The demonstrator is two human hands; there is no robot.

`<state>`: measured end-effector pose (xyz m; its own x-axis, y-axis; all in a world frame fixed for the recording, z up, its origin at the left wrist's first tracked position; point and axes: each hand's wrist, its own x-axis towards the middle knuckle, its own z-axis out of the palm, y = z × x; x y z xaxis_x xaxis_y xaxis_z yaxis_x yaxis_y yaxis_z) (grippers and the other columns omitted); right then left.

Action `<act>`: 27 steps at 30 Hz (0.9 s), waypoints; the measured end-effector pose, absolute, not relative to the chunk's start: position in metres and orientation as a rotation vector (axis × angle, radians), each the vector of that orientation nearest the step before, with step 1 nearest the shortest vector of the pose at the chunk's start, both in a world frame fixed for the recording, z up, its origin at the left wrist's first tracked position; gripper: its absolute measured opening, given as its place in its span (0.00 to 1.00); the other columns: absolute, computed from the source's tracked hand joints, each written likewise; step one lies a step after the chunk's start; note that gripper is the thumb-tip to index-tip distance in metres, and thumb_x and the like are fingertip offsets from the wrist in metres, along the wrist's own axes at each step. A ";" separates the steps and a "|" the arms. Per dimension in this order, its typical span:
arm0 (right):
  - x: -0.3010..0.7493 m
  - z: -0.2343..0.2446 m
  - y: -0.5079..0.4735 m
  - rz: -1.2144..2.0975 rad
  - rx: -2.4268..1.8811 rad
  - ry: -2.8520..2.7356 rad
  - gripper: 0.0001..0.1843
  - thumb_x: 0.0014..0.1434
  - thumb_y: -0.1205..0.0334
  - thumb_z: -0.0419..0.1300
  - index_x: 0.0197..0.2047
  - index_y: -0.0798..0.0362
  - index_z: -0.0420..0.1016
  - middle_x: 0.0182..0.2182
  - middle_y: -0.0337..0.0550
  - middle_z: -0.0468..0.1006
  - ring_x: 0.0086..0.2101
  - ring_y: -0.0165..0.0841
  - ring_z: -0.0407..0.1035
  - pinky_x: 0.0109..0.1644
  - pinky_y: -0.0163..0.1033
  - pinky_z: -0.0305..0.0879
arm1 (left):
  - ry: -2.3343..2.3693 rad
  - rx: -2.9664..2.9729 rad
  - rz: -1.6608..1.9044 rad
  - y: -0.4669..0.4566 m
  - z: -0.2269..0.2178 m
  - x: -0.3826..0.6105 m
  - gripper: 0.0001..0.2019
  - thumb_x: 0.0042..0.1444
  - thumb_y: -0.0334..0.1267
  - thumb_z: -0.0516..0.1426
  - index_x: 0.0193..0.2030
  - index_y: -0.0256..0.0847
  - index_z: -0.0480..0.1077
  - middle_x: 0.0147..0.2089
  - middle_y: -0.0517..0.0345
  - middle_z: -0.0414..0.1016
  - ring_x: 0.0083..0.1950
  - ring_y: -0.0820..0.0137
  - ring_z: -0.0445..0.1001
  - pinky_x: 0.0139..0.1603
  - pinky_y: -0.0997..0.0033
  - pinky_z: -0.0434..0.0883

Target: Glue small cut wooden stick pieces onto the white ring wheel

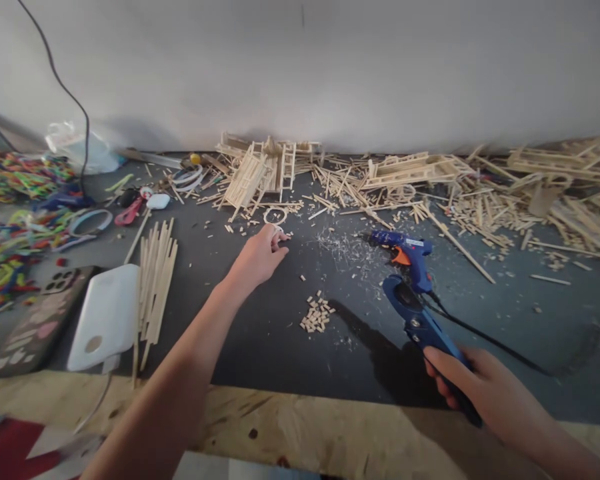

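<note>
My left hand (266, 255) reaches over the dark mat, its fingers curled and its thumb pointing right. Whatever may be in those fingers is too small to make out. A pale ring-shaped item (275, 215) lies just beyond the knuckles. My right hand (465, 380) is wrapped round the handle of a blue hand cutter (413, 313), held above the mat with its head toward the far left. Beyond the cutter, a blue glue gun (405, 250) with an orange trigger rests on the mat. Between my hands sits a small pile of short cut wooden pieces (317, 313).
Wooden stick structures (260, 170) and loose sticks (480, 213) line the wall. At left are long sticks (156, 280), a white power bank (105, 320), a phone (40, 327) and colourful strips (10, 253). The glue gun's black cord (495, 343) trails right.
</note>
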<state>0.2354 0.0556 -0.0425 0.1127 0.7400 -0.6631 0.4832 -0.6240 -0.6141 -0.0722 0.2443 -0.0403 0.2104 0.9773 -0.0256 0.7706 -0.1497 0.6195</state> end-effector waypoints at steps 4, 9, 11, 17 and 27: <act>0.235 -0.041 0.056 1.512 -2.148 -1.151 0.27 0.51 0.35 0.54 0.25 0.53 0.70 0.19 0.41 0.71 0.22 0.32 0.67 0.26 0.35 0.62 | 1.599 2.020 0.597 0.253 -0.047 -0.066 0.13 0.53 0.32 0.54 0.27 0.44 0.51 0.45 0.52 0.75 0.45 0.64 0.73 0.38 0.66 0.63; 0.235 -0.042 0.057 1.571 -2.128 -1.019 0.27 0.50 0.35 0.55 0.25 0.53 0.71 0.19 0.41 0.72 0.22 0.32 0.68 0.27 0.35 0.63 | 1.632 2.013 0.662 0.258 -0.048 -0.060 0.13 0.52 0.32 0.54 0.26 0.43 0.49 0.39 0.55 0.75 0.38 0.68 0.72 0.36 0.68 0.62; 0.235 -0.043 0.057 1.580 -2.131 -0.991 0.27 0.49 0.35 0.55 0.25 0.53 0.71 0.19 0.41 0.72 0.21 0.32 0.68 0.26 0.36 0.63 | 1.737 1.993 0.703 0.261 -0.044 -0.066 0.14 0.51 0.33 0.54 0.25 0.43 0.49 0.32 0.58 0.73 0.31 0.71 0.68 0.32 0.69 0.60; 0.223 -0.032 0.060 1.498 -2.140 -0.898 0.24 0.49 0.38 0.56 0.24 0.53 0.70 0.17 0.38 0.70 0.20 0.30 0.66 0.26 0.35 0.62 | 1.828 1.998 0.711 0.277 -0.036 -0.121 0.15 0.43 0.28 0.56 0.25 0.43 0.48 0.34 0.61 0.72 0.28 0.74 0.64 0.31 0.69 0.59; 0.219 -0.029 0.063 1.526 -2.120 -0.826 0.23 0.48 0.39 0.57 0.23 0.53 0.69 0.16 0.35 0.67 0.18 0.28 0.63 0.24 0.34 0.60 | 1.743 2.045 0.491 0.273 -0.040 -0.131 0.11 0.49 0.34 0.55 0.26 0.43 0.52 0.41 0.57 0.77 0.32 0.70 0.68 0.32 0.69 0.60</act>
